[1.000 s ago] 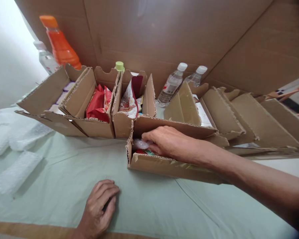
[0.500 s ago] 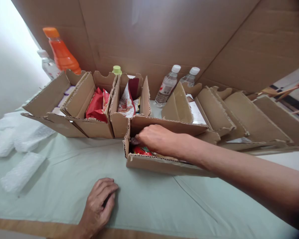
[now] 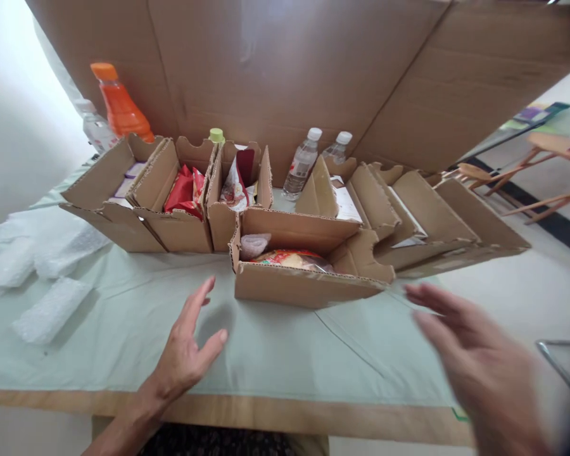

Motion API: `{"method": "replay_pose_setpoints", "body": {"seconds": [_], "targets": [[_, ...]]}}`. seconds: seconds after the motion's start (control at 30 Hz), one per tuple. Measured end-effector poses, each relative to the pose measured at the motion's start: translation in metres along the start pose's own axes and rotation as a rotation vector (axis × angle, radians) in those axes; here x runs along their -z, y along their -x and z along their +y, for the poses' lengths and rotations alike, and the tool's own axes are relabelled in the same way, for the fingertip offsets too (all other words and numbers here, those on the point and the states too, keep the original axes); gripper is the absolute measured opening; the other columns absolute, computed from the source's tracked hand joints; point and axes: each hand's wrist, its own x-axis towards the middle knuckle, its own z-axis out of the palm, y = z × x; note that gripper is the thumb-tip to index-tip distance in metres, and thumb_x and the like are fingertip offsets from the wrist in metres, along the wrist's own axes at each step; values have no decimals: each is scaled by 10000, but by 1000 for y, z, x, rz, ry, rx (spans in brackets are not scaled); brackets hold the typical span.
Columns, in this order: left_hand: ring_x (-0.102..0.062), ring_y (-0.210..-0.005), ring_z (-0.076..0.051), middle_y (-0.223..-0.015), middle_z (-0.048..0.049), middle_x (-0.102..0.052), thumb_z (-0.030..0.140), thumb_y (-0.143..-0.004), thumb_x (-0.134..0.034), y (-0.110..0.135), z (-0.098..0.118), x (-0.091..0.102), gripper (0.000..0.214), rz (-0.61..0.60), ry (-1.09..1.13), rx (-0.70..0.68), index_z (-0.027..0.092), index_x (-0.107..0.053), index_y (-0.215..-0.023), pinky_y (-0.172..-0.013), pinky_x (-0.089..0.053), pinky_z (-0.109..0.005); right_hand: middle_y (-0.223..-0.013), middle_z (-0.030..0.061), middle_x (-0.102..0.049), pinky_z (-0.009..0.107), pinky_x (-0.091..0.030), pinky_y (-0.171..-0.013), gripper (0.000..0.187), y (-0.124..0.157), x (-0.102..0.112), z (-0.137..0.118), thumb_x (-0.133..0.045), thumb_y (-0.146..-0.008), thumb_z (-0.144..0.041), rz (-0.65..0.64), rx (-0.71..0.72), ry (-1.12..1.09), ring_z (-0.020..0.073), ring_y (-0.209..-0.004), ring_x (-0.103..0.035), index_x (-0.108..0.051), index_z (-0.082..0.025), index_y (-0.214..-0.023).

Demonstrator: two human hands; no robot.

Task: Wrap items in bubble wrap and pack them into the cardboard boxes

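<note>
In front of me a long cardboard box (image 3: 308,288) lies lengthwise on the green cloth. Inside it are a red snack packet (image 3: 289,258) and a rolled piece of bubble wrap (image 3: 255,246) at its left end. My left hand (image 3: 190,342) is raised over the cloth left of the box, fingers and thumb apart, holding nothing. On the box's other side my right hand (image 3: 475,361), blurred by motion, is also open with nothing in it. Neither hand touches the box.
Behind stands a row of cardboard bins, one with a red packet (image 3: 185,190). Bottles stand at the back: an orange one (image 3: 123,111), a clear one (image 3: 301,168) and others. Bubble wrap rolls (image 3: 52,310) lie at left. Wooden stools (image 3: 551,142) stand at far right.
My right hand has come out of the long box, empty, and moved right. My left hand has lifted off the cloth and its fingers have spread. The view has shifted slightly.
</note>
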Motion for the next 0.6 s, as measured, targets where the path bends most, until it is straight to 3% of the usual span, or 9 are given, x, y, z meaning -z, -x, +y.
{"method": "replay_pose_setpoints", "body": {"seconds": [0.1,0.17,0.23,0.3,0.4,0.47,0.53,0.6], "targets": [[-383,-1548,-366,-1718,-157,-317,364,-904,-684,-38,19,-19,905,-41,177,-12,251,-218,-1671,-1240,-378,-610,-1346,127,-700,606,-591,-929,624,16,-64,-13,-704,-846,-633,-162,-61,-222,356,-1080,-717,-597,-335,-1383],[-348,-1566,-362,-1707,-159,-335,379,-886,-695,-52,31,-35,934,-74,272,-19,228,-211,-1670,-1275,-324,-597,-1304,149,-710,577,-584,-963,676,21,-88,-22,-684,-832,-671,-192,-52,-293,337,-1095,-706,-600,-242,-1349],[-367,-1558,-360,-1692,-161,-362,390,-892,-684,-46,38,-46,928,-84,310,-29,222,-208,-1670,-1284,-309,-597,-1240,141,-732,534,-584,-966,646,33,-91,-22,-660,-851,-677,-167,-54,-306,314,-1071,-705,-615,-224,-1310],[-360,-1565,-367,-1706,-166,-338,383,-916,-666,-16,38,-48,918,-95,274,-33,226,-181,-1680,-1286,-300,-614,-1201,131,-743,519,-588,-944,577,58,-79,-16,-643,-885,-655,-117,-61,-279,317,-1062,-707,-631,-241,-1287],[-339,-1579,-376,-1720,-165,-314,353,-935,-676,43,25,-33,900,-169,141,-13,245,-189,-1685,-1278,-338,-608,-1194,139,-742,581,-576,-955,513,97,-65,-19,-593,-934,-622,-62,-58,-251,372,-1122,-697,-634,-287,-1321],[-333,-1584,-368,-1709,-150,-345,364,-946,-678,67,16,-10,853,-101,81,10,261,-236,-1669,-1283,-343,-591,-1249,151,-723,611,-551,-1015,555,106,-69,-42,-574,-947,-611,-107,-15,-299,394,-1200,-672,-599,-290,-1399],[-349,-1579,-347,-1678,-127,-399,389,-961,-664,66,16,16,800,68,94,8,277,-269,-1648,-1293,-328,-582,-1328,161,-694,596,-517,-1083,627,95,-81,-76,-603,-930,-609,-210,72,-387,391,-1272,-638,-568,-250,-1442],[-352,-1577,-328,-1643,-93,-445,418,-954,-677,48,27,31,780,233,147,-44,305,-296,-1626,-1302,-310,-583,-1392,161,-666,544,-491,-1129,655,73,-89,-105,-629,-913,-611,-292,155,-480,369,-1315,-610,-566,-216,-1431]]}}
